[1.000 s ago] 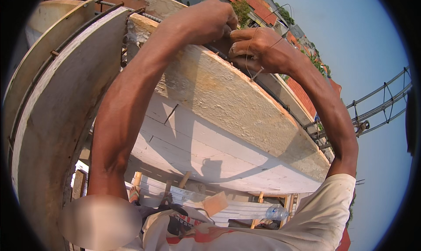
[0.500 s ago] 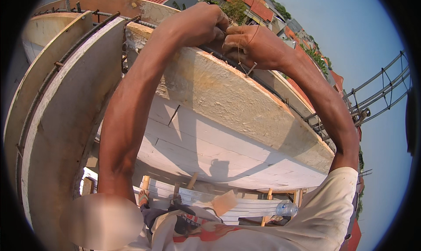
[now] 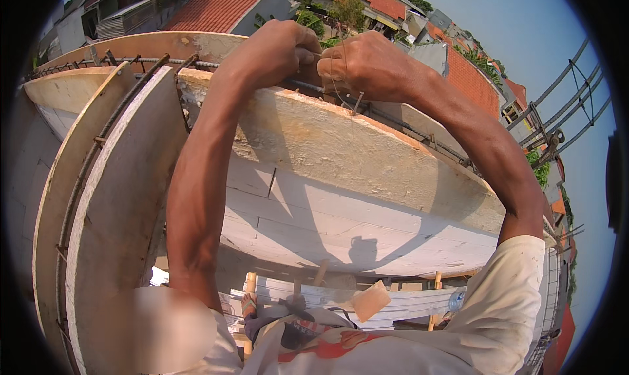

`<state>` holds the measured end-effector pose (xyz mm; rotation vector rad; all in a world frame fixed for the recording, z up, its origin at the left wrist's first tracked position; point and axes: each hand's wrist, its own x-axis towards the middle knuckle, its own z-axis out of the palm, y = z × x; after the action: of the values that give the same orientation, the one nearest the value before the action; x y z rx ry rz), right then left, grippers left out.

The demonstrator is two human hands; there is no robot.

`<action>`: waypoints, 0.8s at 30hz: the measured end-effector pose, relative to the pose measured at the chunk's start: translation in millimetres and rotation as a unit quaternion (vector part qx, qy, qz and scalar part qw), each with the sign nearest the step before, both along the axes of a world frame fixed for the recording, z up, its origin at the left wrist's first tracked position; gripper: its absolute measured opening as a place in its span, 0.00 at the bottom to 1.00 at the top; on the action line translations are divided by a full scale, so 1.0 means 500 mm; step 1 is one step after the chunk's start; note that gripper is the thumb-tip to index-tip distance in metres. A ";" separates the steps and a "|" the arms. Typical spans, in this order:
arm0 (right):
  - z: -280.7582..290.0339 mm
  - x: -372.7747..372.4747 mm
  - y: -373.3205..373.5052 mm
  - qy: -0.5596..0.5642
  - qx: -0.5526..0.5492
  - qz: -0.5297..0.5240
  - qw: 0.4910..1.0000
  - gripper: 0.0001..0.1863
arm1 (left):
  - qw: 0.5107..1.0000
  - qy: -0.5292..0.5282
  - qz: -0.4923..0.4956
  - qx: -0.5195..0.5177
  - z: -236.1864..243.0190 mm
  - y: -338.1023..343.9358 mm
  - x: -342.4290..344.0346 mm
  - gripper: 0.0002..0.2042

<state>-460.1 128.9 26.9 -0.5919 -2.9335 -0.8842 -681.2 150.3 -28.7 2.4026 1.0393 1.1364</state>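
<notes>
Both arms reach out over the top of a board form on a white block wall. My left hand (image 3: pixel 283 53) is closed above the near board (image 3: pixel 341 129), its fingertips turned toward the other hand; what they hold is hidden. Close beside it, my right hand (image 3: pixel 370 67) is closed, with a thin wire (image 3: pixel 345 62) running up and down past its fingers. Below the hands a ribbed steel bar (image 3: pixel 409 131) runs between the near and far boards. A nail (image 3: pixel 358 104) sticks up from the near board's top edge, just under my right hand.
More curved boards with bars between them stand on the left, such as a tall board (image 3: pixel 124 198). A tied bar cage (image 3: pixel 563 113) juts out at right. Below are a plank platform (image 3: pixel 413 303), a brown offcut (image 3: pixel 371 301) and a plastic bottle (image 3: pixel 457 301). Roofs lie beyond.
The view has shifted, so more roofs show at the top and the wall sits further right. Both hands stay closed and close together over the bar, slightly further left in the picture.
</notes>
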 end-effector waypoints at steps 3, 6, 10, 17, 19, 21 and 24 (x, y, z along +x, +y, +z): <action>0.016 -0.033 0.011 -0.034 0.011 -0.058 0.998 0.06 | 1.000 0.011 0.012 -0.022 0.008 -0.011 -0.003 0.11; 0.031 -0.021 0.003 0.055 -0.117 -0.094 0.987 0.04 | 0.999 0.009 -0.001 -0.034 0.016 -0.015 -0.008 0.11; 0.010 0.018 -0.001 0.125 -0.138 -0.083 0.979 0.08 | 0.999 0.005 -0.003 -0.033 0.007 -0.003 0.001 0.12; -0.009 0.036 -0.019 0.214 -0.151 -0.125 0.957 0.09 | 1.000 -0.002 -0.005 -0.025 0.009 -0.009 0.002 0.11; -0.010 0.020 -0.038 0.243 -0.197 -0.175 0.933 0.09 | 1.000 -0.003 -0.008 -0.029 0.005 -0.005 -0.004 0.11; -0.011 0.010 -0.052 0.250 -0.252 -0.184 0.916 0.08 | 0.999 -0.021 -0.009 -0.041 -0.002 0.004 -0.003 0.11; -0.016 0.017 -0.045 0.195 -0.179 -0.100 0.959 0.06 | 0.999 -0.022 -0.007 -0.050 -0.007 0.008 0.000 0.12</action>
<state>-451.4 106.5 18.7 -0.9677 -2.7037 -0.1950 -681.4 154.2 -32.1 2.2937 1.0391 1.1024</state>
